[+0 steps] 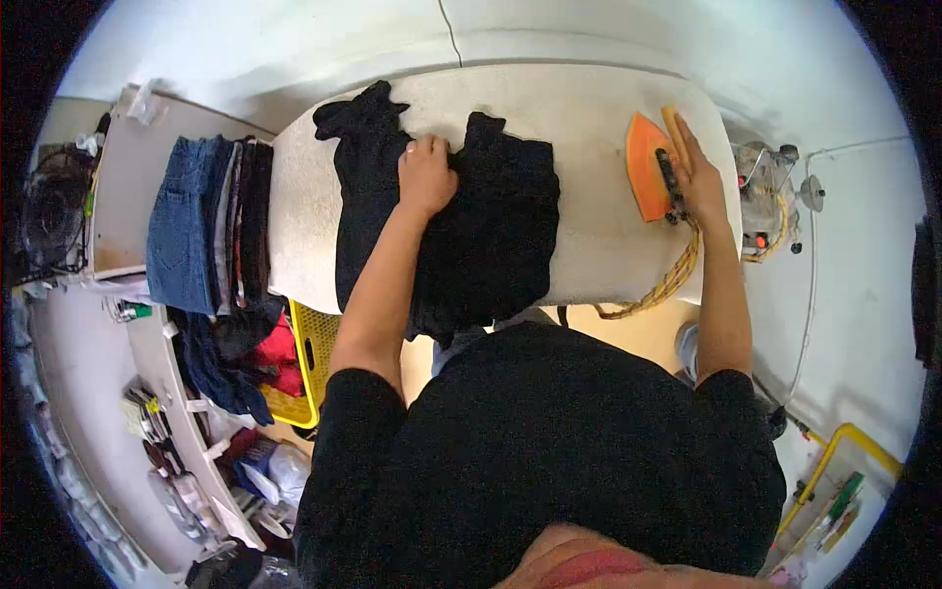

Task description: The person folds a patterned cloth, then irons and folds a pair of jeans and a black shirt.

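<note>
A black garment [500, 226] lies rumpled on the pale ironing board [599, 108], its upper left part bunched near the far side. My left hand [428, 179] is on the garment with curled fingers closed on the fabric; a ring shows on one finger. Toward the board's right end stands an orange iron [645, 165] with its tip pointing away from me. My right hand [701, 185] is closed at the iron's tan handle, though the fingers' undersides are hidden. A braided yellowish hose [667, 283] runs from the iron's rear toward the front edge.
Folded jeans [182, 226] and other folded clothes [250, 216] are stacked at the board's left end. A yellow basket [314, 358] with clothes sits below. Metal equipment [765, 191] stands beyond the right end. At far left is a fan [57, 206].
</note>
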Available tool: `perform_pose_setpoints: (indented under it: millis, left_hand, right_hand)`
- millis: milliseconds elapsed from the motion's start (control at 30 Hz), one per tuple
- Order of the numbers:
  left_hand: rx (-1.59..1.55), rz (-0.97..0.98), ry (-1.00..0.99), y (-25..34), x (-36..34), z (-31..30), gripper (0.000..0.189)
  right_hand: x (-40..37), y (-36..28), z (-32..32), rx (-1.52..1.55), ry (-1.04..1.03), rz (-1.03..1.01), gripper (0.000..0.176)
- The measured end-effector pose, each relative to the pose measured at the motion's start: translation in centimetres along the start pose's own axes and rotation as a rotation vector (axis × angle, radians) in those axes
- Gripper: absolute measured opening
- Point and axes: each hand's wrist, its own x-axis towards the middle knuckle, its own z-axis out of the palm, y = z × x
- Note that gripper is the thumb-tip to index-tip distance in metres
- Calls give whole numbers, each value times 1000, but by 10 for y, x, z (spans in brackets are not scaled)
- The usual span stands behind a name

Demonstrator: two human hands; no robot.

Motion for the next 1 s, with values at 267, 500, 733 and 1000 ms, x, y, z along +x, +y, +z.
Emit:
perform_pose_setpoints:
  millis: [267, 500, 733, 1000]
  left_hand:
    - [-90, 95, -479, 18, 30, -32, 34]
    - [-447, 216, -283, 40, 5, -133, 19]
    - [-313, 173, -81, 20, -64, -284, 33]
    - [170, 198, 32, -8, -184, -416, 45]
  right_hand:
    - [-13, -18, 16, -416, 197, -20, 47]
    - [-37, -134, 157, 158, -406, -182, 54]
    - [-17, -220, 82, 893, -344, -103, 47]
    - [-65, -344, -58, 432, -666, -942, 44]
